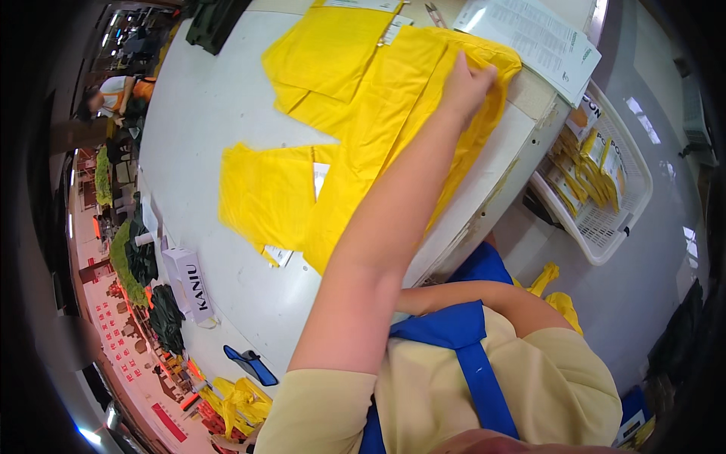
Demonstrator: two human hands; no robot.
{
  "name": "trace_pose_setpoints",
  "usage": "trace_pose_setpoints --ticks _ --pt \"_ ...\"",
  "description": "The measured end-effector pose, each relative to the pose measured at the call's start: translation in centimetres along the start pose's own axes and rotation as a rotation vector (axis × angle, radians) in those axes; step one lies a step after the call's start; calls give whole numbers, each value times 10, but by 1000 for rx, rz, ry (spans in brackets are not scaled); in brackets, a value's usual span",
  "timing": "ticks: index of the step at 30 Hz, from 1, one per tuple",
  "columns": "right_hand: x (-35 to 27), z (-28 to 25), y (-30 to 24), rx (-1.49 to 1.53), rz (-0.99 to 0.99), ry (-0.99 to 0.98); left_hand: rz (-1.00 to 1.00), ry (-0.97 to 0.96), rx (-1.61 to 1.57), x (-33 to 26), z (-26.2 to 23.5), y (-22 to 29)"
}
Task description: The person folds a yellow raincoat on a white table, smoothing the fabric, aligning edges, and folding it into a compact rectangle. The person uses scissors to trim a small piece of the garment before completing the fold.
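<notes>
My left arm stretches across the table to a large folded yellow garment [378, 151] of thin, creased fabric. My left hand [467, 89] is closed at its far right edge, with thumb and fingers pinching the cloth. My right forearm [431, 297] passes behind my left elbow, and my right hand is hidden there. Beside the garment, to the left, is a smaller folded yellow piece [265, 193] with white labels at its edges. Another folded yellow piece [321, 57] lies beyond, partly against the large garment.
Printed sheets [541, 49] lie at the table's far right corner, near small thread snips [433, 13]. A white plastic basket [639, 200] right of the table holds yellow packets [601, 166]. On the left stand a white box [185, 284] and dark bundles; another person [113, 94] is farther off.
</notes>
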State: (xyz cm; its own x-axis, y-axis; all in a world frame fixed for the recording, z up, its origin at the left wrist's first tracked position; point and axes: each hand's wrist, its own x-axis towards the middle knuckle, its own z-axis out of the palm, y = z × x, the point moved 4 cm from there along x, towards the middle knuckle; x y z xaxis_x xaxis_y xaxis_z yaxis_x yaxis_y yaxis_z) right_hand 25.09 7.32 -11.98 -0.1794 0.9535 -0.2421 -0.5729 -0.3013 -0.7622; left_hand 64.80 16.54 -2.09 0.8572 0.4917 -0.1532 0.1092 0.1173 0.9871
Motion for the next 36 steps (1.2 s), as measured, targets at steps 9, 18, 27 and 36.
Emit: trace_pose_setpoints --ticks 9,18,27,36 --pt "-43 -58 -60 -352 -206 -210 313 293 1119 -291 -115 21" --pt "-69 -332 -398 -1263 -39 902 -267 879 630 -429 -122 -96" --pt "-39 -333 -360 -934 253 532 -239 1003 950 -487 -154 -103" --pt "6 -367 -387 -999 -110 654 -603 685 1152 -545 -191 -49"
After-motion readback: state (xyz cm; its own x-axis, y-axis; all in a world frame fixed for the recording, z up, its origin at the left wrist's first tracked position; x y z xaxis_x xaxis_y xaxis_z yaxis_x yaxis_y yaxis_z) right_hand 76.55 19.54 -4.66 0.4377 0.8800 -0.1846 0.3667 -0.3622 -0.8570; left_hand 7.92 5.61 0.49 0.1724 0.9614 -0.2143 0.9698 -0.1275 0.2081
